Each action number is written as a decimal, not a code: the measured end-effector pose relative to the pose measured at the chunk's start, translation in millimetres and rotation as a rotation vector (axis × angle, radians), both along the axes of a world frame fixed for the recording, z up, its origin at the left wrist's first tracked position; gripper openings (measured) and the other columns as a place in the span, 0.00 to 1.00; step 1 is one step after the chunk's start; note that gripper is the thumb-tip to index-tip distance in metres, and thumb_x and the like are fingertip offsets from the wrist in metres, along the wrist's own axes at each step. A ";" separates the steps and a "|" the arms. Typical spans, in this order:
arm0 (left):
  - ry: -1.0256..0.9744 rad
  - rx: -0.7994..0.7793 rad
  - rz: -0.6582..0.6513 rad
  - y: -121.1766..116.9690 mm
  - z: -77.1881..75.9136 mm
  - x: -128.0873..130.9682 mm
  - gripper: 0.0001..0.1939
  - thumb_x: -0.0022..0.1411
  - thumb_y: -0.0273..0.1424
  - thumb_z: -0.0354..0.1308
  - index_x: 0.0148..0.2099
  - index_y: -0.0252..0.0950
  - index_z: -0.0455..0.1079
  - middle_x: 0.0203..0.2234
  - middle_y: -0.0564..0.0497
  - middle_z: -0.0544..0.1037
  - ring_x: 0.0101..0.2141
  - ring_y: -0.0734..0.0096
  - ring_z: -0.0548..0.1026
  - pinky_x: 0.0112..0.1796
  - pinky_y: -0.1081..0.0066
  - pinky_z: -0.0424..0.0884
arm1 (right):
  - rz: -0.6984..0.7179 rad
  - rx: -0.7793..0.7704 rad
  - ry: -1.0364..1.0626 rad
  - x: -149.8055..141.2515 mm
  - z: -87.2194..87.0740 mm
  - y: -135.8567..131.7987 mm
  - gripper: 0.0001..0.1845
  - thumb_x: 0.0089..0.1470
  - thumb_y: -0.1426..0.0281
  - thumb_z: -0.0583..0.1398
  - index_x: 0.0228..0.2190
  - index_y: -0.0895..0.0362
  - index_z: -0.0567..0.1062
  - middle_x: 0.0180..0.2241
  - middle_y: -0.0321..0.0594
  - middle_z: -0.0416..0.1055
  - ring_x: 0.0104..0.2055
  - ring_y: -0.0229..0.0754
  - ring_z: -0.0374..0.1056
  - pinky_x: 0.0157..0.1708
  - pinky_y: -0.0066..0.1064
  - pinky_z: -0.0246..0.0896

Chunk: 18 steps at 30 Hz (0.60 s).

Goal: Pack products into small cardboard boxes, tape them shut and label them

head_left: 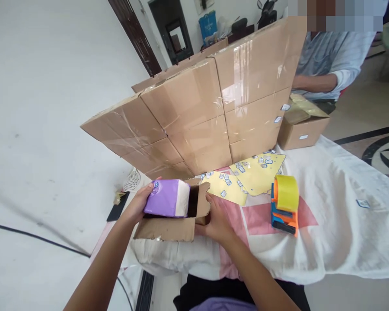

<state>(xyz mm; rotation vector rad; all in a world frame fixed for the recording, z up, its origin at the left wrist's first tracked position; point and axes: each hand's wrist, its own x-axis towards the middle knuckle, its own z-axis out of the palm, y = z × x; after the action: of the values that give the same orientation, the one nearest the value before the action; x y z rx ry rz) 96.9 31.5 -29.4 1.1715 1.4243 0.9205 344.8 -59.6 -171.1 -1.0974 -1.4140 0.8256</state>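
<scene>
A purple and white pack of tissues (164, 198) is in my left hand (141, 199), whose fingers wrap its left end. The pack sits at the mouth of an open cardboard box (167, 229), partly over its dark inside; how deep it reaches I cannot tell. My right hand (215, 218) grips the right side of this box near a raised flap. Right of that hand, a blue and orange tape dispenser (284, 216) with a wide yellow roll (287, 193) stands on the cloth.
Behind the box rises a tilted wall of taped cardboard panels (194, 116). Yellow paper sheets (227, 185) with small labels lie at its foot. A second box (303, 129) stands at the right near another person's arm (317, 83). A loose label (363, 203) lies on the white cloth (337, 233).
</scene>
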 end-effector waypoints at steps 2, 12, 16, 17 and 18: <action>0.188 0.092 -0.012 -3.5 -2.6 -3.8 0.33 0.60 0.53 0.61 0.62 0.40 0.73 0.56 0.43 0.79 0.57 0.50 0.75 0.61 0.51 0.66 | 0.008 -0.010 0.030 -0.5 0.2 -0.2 0.59 0.38 0.63 0.76 0.67 0.46 0.57 0.67 0.48 0.59 0.68 0.62 0.59 0.65 0.58 0.60; 0.938 0.451 -0.077 -41.5 -38.4 -7.6 0.34 0.67 0.49 0.54 0.70 0.39 0.61 0.73 0.39 0.53 0.68 0.48 0.62 0.65 0.46 0.61 | 0.075 0.103 0.042 -12.4 -3.4 -1.0 0.58 0.34 0.67 0.77 0.64 0.46 0.58 0.64 0.46 0.59 0.64 0.59 0.62 0.62 0.52 0.64; 1.006 0.638 -0.050 -59.2 -31.1 -5.0 0.23 0.70 0.44 0.51 0.61 0.41 0.70 0.67 0.43 0.65 0.66 0.50 0.65 0.65 0.48 0.63 | 0.083 0.102 0.044 -13.5 -0.2 -1.0 0.55 0.34 0.66 0.76 0.62 0.48 0.61 0.62 0.47 0.60 0.63 0.59 0.62 0.61 0.52 0.64; 1.019 0.698 -0.015 -64.6 -29.6 -6.8 0.21 0.70 0.42 0.52 0.59 0.41 0.71 0.67 0.43 0.66 0.66 0.50 0.65 0.66 0.48 0.62 | 0.079 0.085 0.038 -13.7 0.2 -1.1 0.55 0.35 0.65 0.75 0.63 0.48 0.60 0.62 0.47 0.61 0.62 0.59 0.62 0.60 0.53 0.65; 1.023 0.757 0.046 -70.3 -29.5 -9.8 0.20 0.69 0.41 0.53 0.59 0.40 0.71 0.66 0.43 0.66 0.66 0.50 0.64 0.66 0.48 0.61 | 0.073 0.065 0.024 -13.9 0.0 -1.3 0.55 0.37 0.64 0.75 0.64 0.47 0.58 0.62 0.47 0.61 0.62 0.59 0.63 0.59 0.53 0.66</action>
<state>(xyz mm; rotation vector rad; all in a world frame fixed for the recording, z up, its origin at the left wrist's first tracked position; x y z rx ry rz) 87.1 -38.8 -58.9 2.4149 1.9388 0.9597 330.9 -60.9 -171.1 -0.9881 -1.4578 0.8362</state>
